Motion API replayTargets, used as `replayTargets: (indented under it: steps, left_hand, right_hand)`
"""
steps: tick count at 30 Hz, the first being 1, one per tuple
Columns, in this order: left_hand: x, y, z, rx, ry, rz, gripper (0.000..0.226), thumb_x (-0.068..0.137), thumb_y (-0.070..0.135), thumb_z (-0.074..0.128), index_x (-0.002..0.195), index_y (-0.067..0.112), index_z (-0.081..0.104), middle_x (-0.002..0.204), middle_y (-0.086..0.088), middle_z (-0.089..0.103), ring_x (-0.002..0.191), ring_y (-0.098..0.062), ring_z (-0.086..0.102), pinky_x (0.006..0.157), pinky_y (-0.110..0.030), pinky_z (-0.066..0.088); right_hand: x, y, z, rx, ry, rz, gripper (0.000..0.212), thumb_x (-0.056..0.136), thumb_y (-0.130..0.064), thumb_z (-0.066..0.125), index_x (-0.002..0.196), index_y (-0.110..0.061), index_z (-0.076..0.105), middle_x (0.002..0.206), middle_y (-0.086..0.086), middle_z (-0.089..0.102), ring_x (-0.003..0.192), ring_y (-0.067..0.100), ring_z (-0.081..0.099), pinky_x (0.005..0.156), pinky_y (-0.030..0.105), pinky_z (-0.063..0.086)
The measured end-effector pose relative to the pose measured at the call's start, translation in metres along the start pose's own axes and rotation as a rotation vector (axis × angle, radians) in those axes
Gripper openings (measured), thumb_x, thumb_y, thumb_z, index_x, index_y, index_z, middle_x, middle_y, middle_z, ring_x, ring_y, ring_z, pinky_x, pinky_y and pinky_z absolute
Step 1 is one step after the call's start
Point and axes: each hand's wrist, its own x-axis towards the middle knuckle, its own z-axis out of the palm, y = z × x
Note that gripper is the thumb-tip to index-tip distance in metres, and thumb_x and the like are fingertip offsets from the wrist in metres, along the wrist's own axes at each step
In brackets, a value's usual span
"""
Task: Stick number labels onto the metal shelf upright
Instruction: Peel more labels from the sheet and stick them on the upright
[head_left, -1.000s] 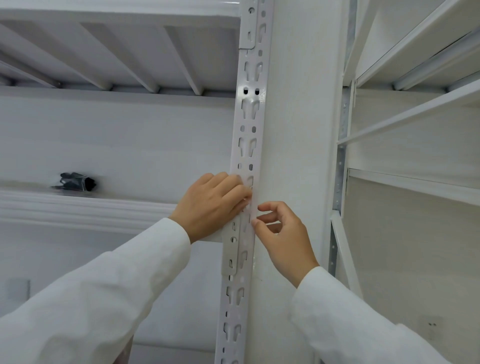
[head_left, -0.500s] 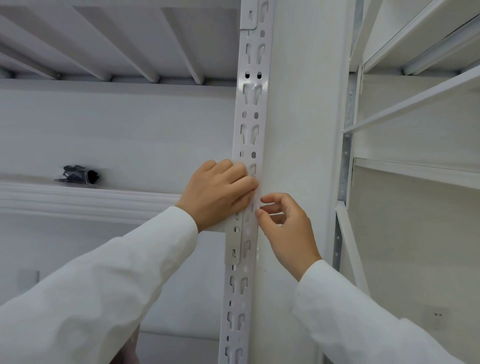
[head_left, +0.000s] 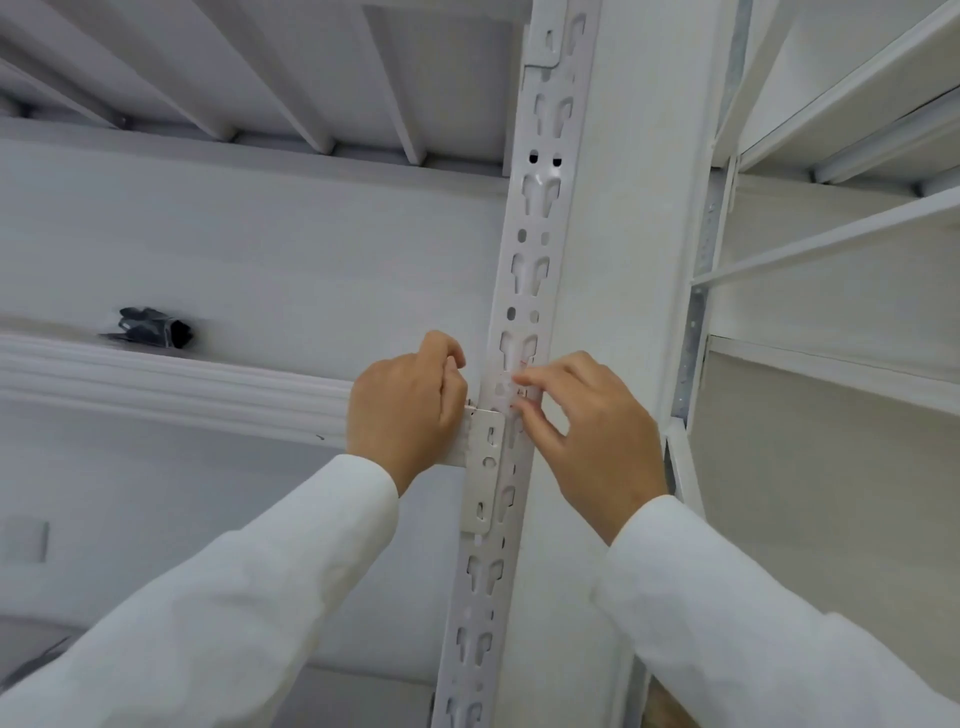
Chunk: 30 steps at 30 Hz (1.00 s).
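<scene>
The white metal shelf upright, punched with keyhole slots, runs from top to bottom through the middle of the view. A small pale label with faint red marks lies on its face at hand height. My right hand touches the label's right side with the index fingertip and thumb, fingers spread. My left hand is curled into a loose fist just left of the upright, against the shelf beam's end; I cannot see anything in it.
A metal bracket joins a white shelf beam to the upright below my hands. A black object lies on that shelf at the left. Ribbed shelf undersides are overhead. A second rack's bars stand at the right.
My left hand has come off the upright's face and curled up to its left. My right hand has moved from the upright's right edge onto the label. The view has tilted upward.
</scene>
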Motion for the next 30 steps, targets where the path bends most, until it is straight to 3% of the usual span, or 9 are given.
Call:
replayTargets:
  steps: [5, 8, 11, 13, 18, 24, 30]
  left_hand:
    - [-0.001, -0.001, -0.003, -0.022, 0.014, 0.056, 0.036, 0.081, 0.028, 0.022, 0.08, 0.013, 0.056, 0.048, 0.003, 0.054, 0.042, -0.023, 0.045, 0.041, -0.023, 0.02]
    - [-0.001, 0.001, -0.007, -0.019, 0.033, 0.085, 0.029, 0.081, 0.023, 0.03, 0.072, 0.012, 0.055, 0.045, 0.008, 0.037, 0.038, -0.021, 0.036, 0.041, -0.018, 0.012]
    - [-0.001, 0.002, -0.007, -0.002, 0.024, 0.1, 0.026, 0.08, 0.022, 0.033, 0.069, 0.012, 0.055, 0.046, 0.009, 0.033, 0.037, -0.021, 0.033, 0.041, -0.021, 0.012]
    - [-0.001, 0.002, -0.008, -0.006, 0.015, 0.102, 0.025, 0.08, 0.022, 0.034, 0.068, 0.012, 0.055, 0.047, 0.009, 0.031, 0.039, -0.019, 0.029, 0.043, -0.016, 0.009]
    - [-0.001, 0.001, -0.005, 0.0, 0.025, 0.108, 0.025, 0.08, 0.023, 0.034, 0.067, 0.012, 0.054, 0.047, 0.006, 0.036, 0.041, -0.019, 0.029, 0.048, -0.023, 0.019]
    - [-0.001, 0.002, -0.007, 0.016, 0.017, 0.113, 0.024, 0.079, 0.022, 0.035, 0.066, 0.012, 0.053, 0.045, 0.002, 0.044, 0.042, -0.019, 0.029, 0.05, -0.026, 0.021]
    - [-0.001, 0.0, -0.005, 0.022, 0.042, 0.129, 0.023, 0.077, 0.023, 0.036, 0.065, 0.014, 0.052, 0.047, 0.004, 0.044, 0.044, -0.017, 0.027, 0.05, -0.025, 0.022]
  right_hand:
    - [-0.002, 0.008, 0.008, -0.084, 0.034, -0.087, 0.018, 0.086, -0.022, 0.061, 0.101, -0.016, 0.068, 0.087, -0.002, 0.062, 0.074, 0.017, 0.058, 0.053, 0.032, 0.053]
    - [0.0, 0.011, 0.007, -0.136, 0.034, -0.164, 0.017, 0.086, -0.022, 0.061, 0.098, -0.014, 0.069, 0.085, 0.0, 0.063, 0.071, 0.019, 0.059, 0.053, 0.03, 0.052]
    - [0.004, 0.012, 0.005, -0.195, 0.031, -0.227, 0.014, 0.087, -0.024, 0.059, 0.09, -0.013, 0.068, 0.081, 0.0, 0.062, 0.067, 0.019, 0.058, 0.052, 0.025, 0.05]
    - [0.007, 0.009, 0.006, -0.192, 0.047, -0.213, 0.015, 0.087, -0.024, 0.056, 0.085, -0.013, 0.066, 0.079, 0.0, 0.062, 0.065, 0.019, 0.057, 0.05, 0.024, 0.048]
    - [0.012, 0.007, 0.012, -0.181, 0.075, -0.154, 0.016, 0.088, -0.021, 0.053, 0.079, -0.012, 0.063, 0.075, 0.0, 0.058, 0.064, 0.018, 0.054, 0.051, 0.024, 0.042]
    - [0.013, -0.002, 0.013, -0.264, -0.019, -0.138, 0.023, 0.085, -0.025, 0.046, 0.071, -0.012, 0.058, 0.067, 0.002, 0.055, 0.06, 0.022, 0.05, 0.054, 0.035, 0.045]
    - [0.006, 0.006, -0.002, -0.063, 0.044, -0.001, 0.022, 0.089, -0.032, 0.047, 0.086, -0.018, 0.064, 0.081, -0.006, 0.059, 0.07, 0.01, 0.052, 0.065, 0.02, 0.038]
